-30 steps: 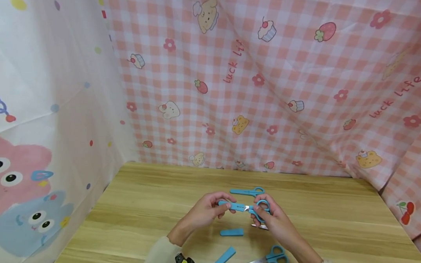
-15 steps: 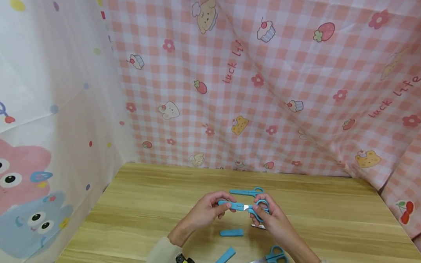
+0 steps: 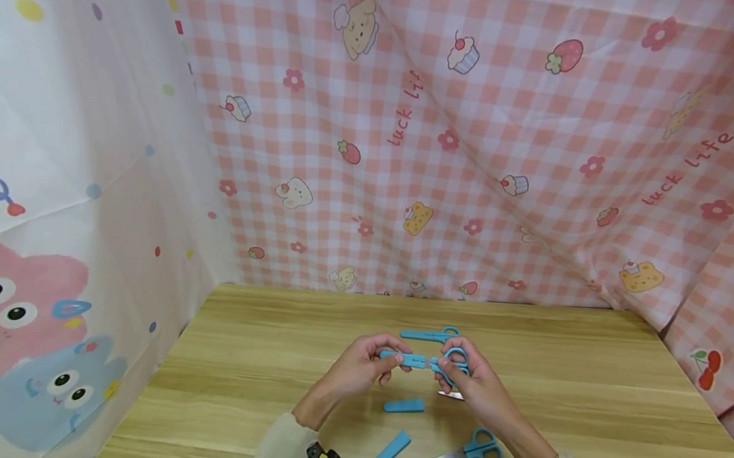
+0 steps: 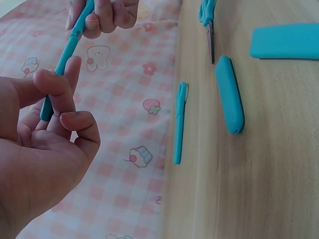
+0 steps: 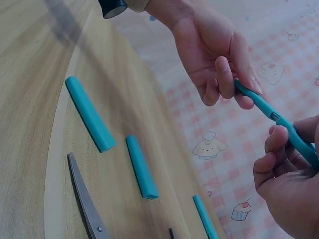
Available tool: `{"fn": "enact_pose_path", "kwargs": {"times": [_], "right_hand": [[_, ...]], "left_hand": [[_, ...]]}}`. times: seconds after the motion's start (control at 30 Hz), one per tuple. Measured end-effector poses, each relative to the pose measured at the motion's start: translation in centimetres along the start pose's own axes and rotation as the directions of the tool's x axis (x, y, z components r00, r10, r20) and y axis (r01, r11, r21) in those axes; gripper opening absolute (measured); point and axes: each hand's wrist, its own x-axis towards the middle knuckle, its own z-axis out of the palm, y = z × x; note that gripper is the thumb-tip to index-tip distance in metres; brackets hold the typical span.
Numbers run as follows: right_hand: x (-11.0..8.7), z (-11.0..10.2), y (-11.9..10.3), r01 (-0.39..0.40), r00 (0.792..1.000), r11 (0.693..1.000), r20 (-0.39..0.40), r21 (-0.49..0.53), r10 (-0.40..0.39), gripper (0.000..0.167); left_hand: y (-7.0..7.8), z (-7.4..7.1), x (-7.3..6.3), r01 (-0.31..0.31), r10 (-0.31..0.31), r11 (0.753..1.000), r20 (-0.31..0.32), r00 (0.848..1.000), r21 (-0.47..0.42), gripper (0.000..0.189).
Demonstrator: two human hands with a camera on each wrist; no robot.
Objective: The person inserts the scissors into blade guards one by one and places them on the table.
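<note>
My left hand (image 3: pixel 351 368) pinches a blue blade cover (image 3: pixel 413 361) between thumb and fingers. From the right, my right hand (image 3: pixel 483 384) grips the blue handles of a pair of scissors (image 3: pixel 436 364). Most of the blades are inside the cover; a thin strip shows between cover and handles. Both are held above the table. Beyond the hands lies another pair of scissors (image 3: pixel 422 335) with its cover on. A third pair's blade (image 3: pixel 452 395) pokes out below my right hand, which hides its handles in the head view; they show in the left wrist view (image 4: pixel 206 12).
Two loose blue covers (image 3: pixel 404 405) (image 3: pixel 391 451) lie on the wooden table (image 3: pixel 243 387) near its front. Bare-bladed scissors (image 3: pixel 474 451) rest to their right. Checked cloth (image 3: pixel 370 154) hangs behind the table, and a white printed cloth (image 3: pixel 128 212) at the left.
The scissors in my right hand have slid slightly left, deeper into the cover. Less blade shows between cover and handles. My left hand has stayed nearly still.
</note>
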Motion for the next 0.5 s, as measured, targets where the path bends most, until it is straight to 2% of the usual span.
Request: {"fn": "enact_pose_path", "kwargs": {"times": [0.13, 0.37, 0.5], "right_hand": [[0.07, 0.11, 0.1, -0.001, 1.0, 1.0, -0.014, -0.026, 0.0, 0.017], [0.17, 0.25, 0.12, 0.05, 0.999, 0.997, -0.006, -0.053, -0.05, 0.015], [0.19, 0.34, -0.02, 0.031, 0.999, 0.999, -0.008, -0.038, -0.032, 0.015]], "left_hand": [[-0.03, 0.0, 0.02, 0.005, -0.005, 1.0, 0.0, 1.0, -0.011, 0.015], [-0.03, -0.1, -0.02, 0.014, -0.014, 1.0, 0.0, 1.0, -0.016, 0.016], [0.15, -0.22, -0.13, 0.015, -0.015, 1.0, 0.004, 1.0, -0.006, 0.017]]}}
